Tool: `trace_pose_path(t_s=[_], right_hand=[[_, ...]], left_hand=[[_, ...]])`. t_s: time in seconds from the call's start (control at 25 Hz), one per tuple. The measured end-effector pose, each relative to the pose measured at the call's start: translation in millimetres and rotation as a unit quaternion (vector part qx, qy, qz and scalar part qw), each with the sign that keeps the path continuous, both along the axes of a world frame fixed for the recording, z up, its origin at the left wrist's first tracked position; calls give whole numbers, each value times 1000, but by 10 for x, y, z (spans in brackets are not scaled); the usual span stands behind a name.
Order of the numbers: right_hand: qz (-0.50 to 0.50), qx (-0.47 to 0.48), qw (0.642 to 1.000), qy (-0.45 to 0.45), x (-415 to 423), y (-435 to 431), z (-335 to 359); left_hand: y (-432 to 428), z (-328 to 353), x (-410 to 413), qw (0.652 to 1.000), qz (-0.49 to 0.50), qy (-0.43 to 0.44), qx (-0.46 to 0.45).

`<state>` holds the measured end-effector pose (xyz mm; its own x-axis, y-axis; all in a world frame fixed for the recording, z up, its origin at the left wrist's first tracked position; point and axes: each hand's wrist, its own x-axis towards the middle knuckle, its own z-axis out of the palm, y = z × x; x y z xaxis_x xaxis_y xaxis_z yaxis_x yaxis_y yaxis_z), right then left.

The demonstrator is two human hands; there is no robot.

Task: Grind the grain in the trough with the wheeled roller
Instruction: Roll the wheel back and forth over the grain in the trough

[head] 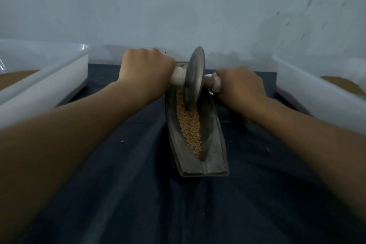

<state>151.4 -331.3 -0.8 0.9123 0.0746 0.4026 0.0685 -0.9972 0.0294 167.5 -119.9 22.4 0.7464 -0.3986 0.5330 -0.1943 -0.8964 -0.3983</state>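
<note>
A long grey boat-shaped trough [215,144] lies lengthwise on the dark cloth, running away from me. Tan grain [191,125] fills its groove. The wheeled roller [195,77], a grey metal disc on a pale axle, stands upright in the far half of the groove with its rim down in the grain. My left hand [145,69] grips the left end of the axle. My right hand [240,85] grips the right end. Both handle ends are mostly hidden under my fingers.
A white tub [49,77] holding brown material stands at the left, and another white tub [309,85] with brown material at the right. Dark cloth [138,194] covers the table. A pale wall [178,6] rises close behind the trough.
</note>
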Motion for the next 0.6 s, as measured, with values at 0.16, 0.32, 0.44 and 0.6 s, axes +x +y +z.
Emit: trace_pose_path(t_s=[0.16,0.32,0.44,0.6], right_hand=[[67,-118,984,-112,-639,-179,32],[79,-143,975,-151,-590,-127,56],[22,-107,981,-158,-18,23,-9],[-17,-14,996,-81,172,50,-23]], left_hand=[[392,-184,-601,998,-65,-27,-2],[465,-303,-523,998,-51,-28,-27],[224,-325,-76,998,4,-23,-65],[2,-47,155,999,-2,-8,-34]])
